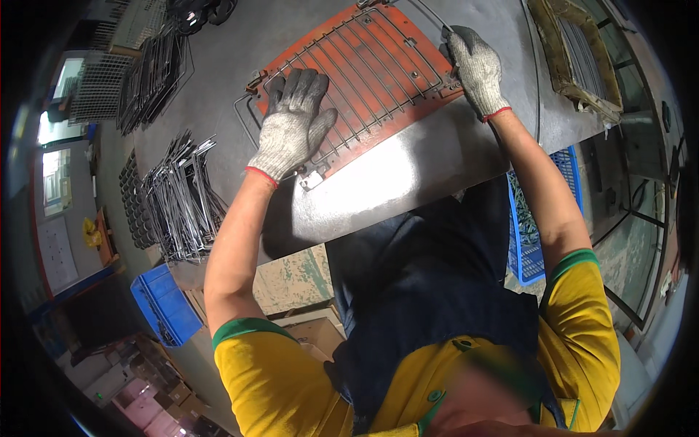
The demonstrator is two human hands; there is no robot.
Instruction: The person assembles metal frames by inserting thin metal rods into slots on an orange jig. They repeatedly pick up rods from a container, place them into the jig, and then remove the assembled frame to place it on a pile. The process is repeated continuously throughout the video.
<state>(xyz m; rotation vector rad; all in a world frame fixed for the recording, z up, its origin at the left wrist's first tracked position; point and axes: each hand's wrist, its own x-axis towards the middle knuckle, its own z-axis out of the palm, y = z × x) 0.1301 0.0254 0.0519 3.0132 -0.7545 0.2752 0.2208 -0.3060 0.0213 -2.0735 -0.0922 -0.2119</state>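
Observation:
An orange-red plate fixture (375, 120) lies on the grey metal table, with a wire grid (357, 76) of parallel rods set on it. My left hand (295, 120), in a pale knit glove with dark fingers, rests flat on the grid's left part, fingers stretched out. At the fixture's right edge my right hand (475, 69), gloved alike, is curled round the end of a bent wire loop (435, 16); its fingertips are partly hidden. Another wire loop (244, 120) sticks out past the left edge. A small metal clamp block (312, 179) sits at the near left corner.
Bundles of bent wires (186, 200) and a stack of wire frames (149, 84) stand at the left. A worn tray of rods (579, 58) lies at the right. Blue crates (166, 302) stand lower left and below the table's right edge. The table's front edge (408, 210) runs before my apron.

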